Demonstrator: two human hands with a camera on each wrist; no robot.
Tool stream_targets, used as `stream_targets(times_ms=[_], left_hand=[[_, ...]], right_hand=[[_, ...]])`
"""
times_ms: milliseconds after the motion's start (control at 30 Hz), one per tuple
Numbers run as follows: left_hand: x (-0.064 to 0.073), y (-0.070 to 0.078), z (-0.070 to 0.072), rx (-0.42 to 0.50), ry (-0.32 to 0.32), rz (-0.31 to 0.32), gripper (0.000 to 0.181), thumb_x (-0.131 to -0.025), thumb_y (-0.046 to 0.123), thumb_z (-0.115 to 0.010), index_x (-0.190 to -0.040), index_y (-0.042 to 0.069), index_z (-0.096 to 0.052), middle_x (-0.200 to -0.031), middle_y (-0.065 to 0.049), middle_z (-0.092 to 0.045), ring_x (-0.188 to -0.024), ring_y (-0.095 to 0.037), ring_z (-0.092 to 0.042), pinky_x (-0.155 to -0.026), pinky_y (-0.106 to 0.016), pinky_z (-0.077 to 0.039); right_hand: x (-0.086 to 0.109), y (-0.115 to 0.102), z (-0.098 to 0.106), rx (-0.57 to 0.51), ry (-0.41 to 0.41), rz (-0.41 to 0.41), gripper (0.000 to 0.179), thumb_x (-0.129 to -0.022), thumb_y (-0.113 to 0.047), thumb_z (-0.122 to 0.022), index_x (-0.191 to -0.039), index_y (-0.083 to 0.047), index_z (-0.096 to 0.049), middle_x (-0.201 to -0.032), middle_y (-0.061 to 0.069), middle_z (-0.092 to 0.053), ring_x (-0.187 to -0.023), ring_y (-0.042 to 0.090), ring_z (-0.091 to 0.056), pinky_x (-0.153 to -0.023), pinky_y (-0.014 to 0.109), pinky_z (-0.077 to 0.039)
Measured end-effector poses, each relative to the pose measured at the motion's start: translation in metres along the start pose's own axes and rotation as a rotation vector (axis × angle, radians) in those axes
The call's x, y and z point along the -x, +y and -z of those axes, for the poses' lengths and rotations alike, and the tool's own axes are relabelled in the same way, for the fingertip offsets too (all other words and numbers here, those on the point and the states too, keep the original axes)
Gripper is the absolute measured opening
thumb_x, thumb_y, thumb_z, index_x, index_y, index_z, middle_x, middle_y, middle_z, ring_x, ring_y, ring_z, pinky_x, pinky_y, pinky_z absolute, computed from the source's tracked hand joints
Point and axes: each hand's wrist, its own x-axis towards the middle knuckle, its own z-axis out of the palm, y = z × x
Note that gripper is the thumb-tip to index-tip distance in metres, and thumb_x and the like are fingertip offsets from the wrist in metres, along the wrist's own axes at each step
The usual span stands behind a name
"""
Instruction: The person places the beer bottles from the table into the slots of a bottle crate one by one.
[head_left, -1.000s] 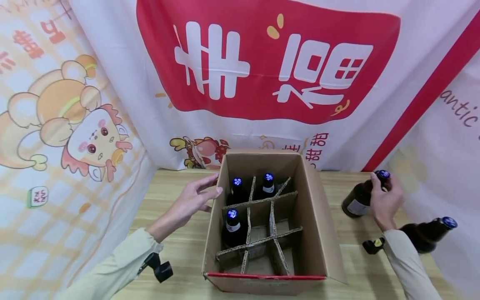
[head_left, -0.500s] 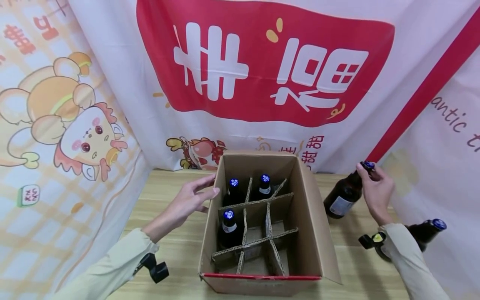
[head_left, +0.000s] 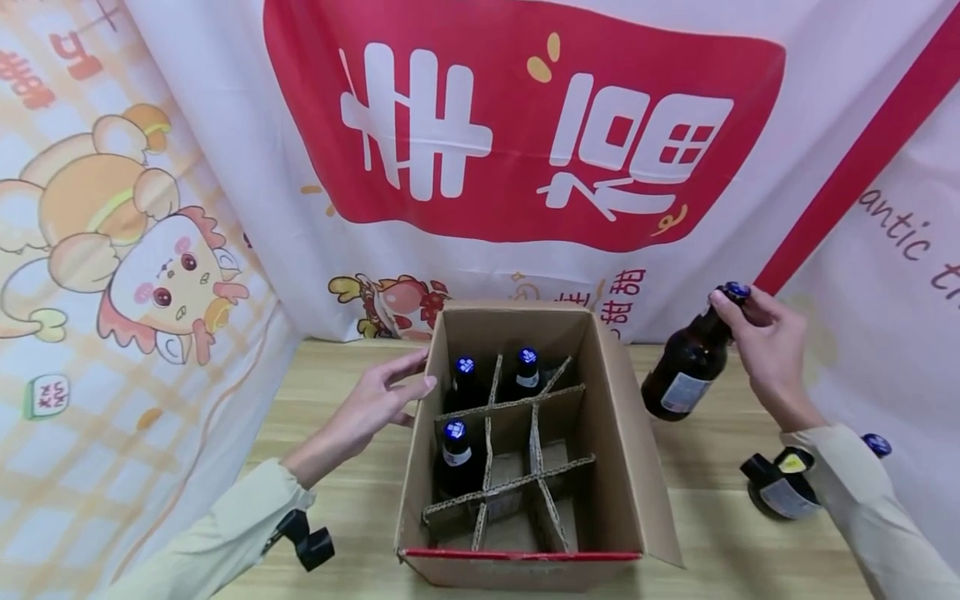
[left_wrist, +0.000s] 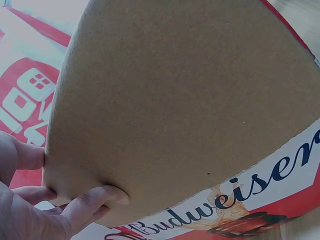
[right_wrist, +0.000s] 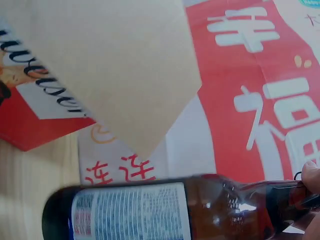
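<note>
My right hand [head_left: 772,350] grips a dark brown beer bottle [head_left: 686,371] by its neck, just under the blue cap. The beer bottle [right_wrist: 135,210] tilts, its base toward the box, and its white back label shows in the right wrist view. My left hand [head_left: 375,408] rests against the left side of an open cardboard box [head_left: 408,500] near its back corner. In the left wrist view, the fingertips [left_wrist: 112,194] press the brown outer flap. Inside the box, cardboard dividers [head_left: 517,483] form compartments; 3 blue-capped bottles [head_left: 457,458] stand in the back-left, back-middle and middle-left ones.
Another bottle [head_left: 783,497] stands on the wooden table [head_left: 720,533] at the right, partly hidden behind my right forearm. A folded-out flap [head_left: 648,450] hangs along the box's right side. Printed cloth [head_left: 510,267] hangs behind the table and at both sides.
My right hand has lifted the beer bottle from the table and moved it left toward the box, tilting it. The left hand keeps its place against the box.
</note>
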Motion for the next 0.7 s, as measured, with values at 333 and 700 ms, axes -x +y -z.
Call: stream_targets(times_ms=[333, 700], left_hand=[[0.0, 0.002, 0.001, -0.004, -0.001, 0.0, 0.068, -0.105, 0.024, -0.064, -0.164, 0.008, -0.033, -0.17, -0.023, -0.024, -0.136, -0.048, -0.054, -0.089, -0.043, -0.065], [0.001, 0.002, -0.001, 0.014, -0.004, 0.007, 0.068, -0.105, 0.022, -0.063, -0.163, 0.007, -0.033, -0.17, -0.024, -0.024, -0.138, -0.048, -0.053, -0.087, -0.04, -0.065]], right_hand=[[0.016, -0.048, 0.003, 0.189, -0.103, 0.119, 0.038, -0.1, -0.033, -0.072, -0.129, -0.008, -0.073, -0.098, -0.02, -0.073, -0.084, 0.005, -0.066, -0.078, 0.006, -0.055], [0.027, -0.101, 0.0, 0.054, -0.102, 0.2, 0.038, -0.099, -0.024, -0.073, -0.135, -0.013, -0.072, -0.11, -0.012, -0.078, -0.098, 0.011, -0.07, -0.087, 0.008, -0.055]])
